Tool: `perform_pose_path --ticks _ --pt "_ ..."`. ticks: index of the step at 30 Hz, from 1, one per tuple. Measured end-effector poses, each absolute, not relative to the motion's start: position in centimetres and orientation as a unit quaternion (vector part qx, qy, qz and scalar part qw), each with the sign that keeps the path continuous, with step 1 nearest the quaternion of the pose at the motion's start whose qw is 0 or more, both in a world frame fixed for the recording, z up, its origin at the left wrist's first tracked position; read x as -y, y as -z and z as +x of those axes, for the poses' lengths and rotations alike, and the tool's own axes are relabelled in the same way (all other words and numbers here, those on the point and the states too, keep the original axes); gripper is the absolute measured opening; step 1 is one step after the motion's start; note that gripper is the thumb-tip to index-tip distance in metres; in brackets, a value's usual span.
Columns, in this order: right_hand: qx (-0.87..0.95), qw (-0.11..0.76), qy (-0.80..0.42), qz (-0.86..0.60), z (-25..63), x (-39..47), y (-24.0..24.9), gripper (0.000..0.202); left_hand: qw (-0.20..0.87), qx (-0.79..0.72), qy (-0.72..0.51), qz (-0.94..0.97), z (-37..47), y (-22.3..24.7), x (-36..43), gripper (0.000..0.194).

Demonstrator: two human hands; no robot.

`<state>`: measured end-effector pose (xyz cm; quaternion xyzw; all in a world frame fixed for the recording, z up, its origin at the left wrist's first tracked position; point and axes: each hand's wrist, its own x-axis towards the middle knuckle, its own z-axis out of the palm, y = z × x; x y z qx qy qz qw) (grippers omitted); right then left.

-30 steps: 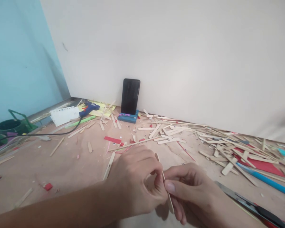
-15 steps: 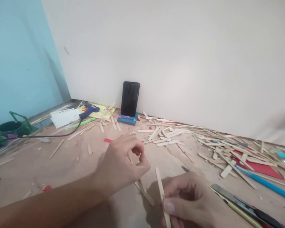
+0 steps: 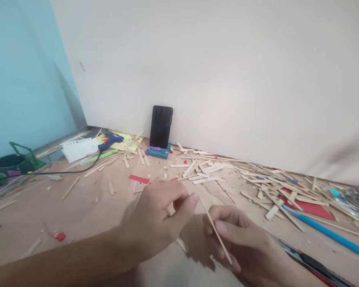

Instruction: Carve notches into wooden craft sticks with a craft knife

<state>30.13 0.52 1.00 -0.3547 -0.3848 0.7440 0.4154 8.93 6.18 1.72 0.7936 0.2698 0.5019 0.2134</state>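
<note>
In the head view, my right hand (image 3: pixel 235 235) holds a thin wooden craft stick (image 3: pixel 215 227) between thumb and fingers. The stick is turned nearly edge-on and slants up to the left. My left hand (image 3: pixel 167 215) is closed in a pinch, its thumb tip right beside the stick's upper end. Whether the two touch, or what lies in that pinch, I cannot tell. Just beyond the left hand lies a red strip (image 3: pixel 139 179) with small bits around it. Another wooden stick (image 3: pixel 182 244) shows partly on the table below the hands.
Many loose craft sticks (image 3: pixel 209 169) are scattered at the back and right. A black phone (image 3: pixel 160 126) leans upright on a blue stand (image 3: pixel 158 152). Back left are a blue glue gun (image 3: pixel 110 140) and a green basket (image 3: pixel 13 161). A box cutter (image 3: pixel 314 263) and blue pen (image 3: pixel 329 231) lie right.
The right hand has raised the craft stick and turned it from its flat face to its edge. The left hand has moved right, closer to the stick's upper end.
</note>
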Motion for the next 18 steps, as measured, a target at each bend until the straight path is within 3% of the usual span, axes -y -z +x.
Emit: perform_pose_path --ticks 3,5,8,11,15,18 --pt "0.395 0.426 -0.725 -0.369 29.6 -0.2 -1.8 0.033 0.185 -0.211 -0.525 0.804 8.3 -3.4 -6.1 0.019" --pt "0.402 0.42 -0.718 -0.382 29.2 0.0 -2.5 0.035 0.084 -0.156 -0.515 0.839 7.7 -4.5 -6.1 0.007" --pt "0.429 0.384 -0.705 -0.414 28.9 0.1 -3.7 0.038 -0.059 -0.115 -0.346 0.929 6.3 -5.5 -6.1 0.017" --pt "0.462 0.352 -0.677 -0.451 28.7 0.3 -4.7 0.038 -0.122 -0.108 -0.275 0.948 4.7 -5.9 -5.9 0.027" --pt "0.653 0.29 -0.444 -0.541 28.1 3.7 -6.0 0.048 -0.142 -0.119 -0.233 0.955 1.8 -6.8 -5.7 0.024" --pt "0.815 0.186 -0.357 -0.416 27.0 8.8 -6.5 0.019 -0.148 -0.142 -0.244 0.948 -0.7 -7.5 -5.5 0.021"
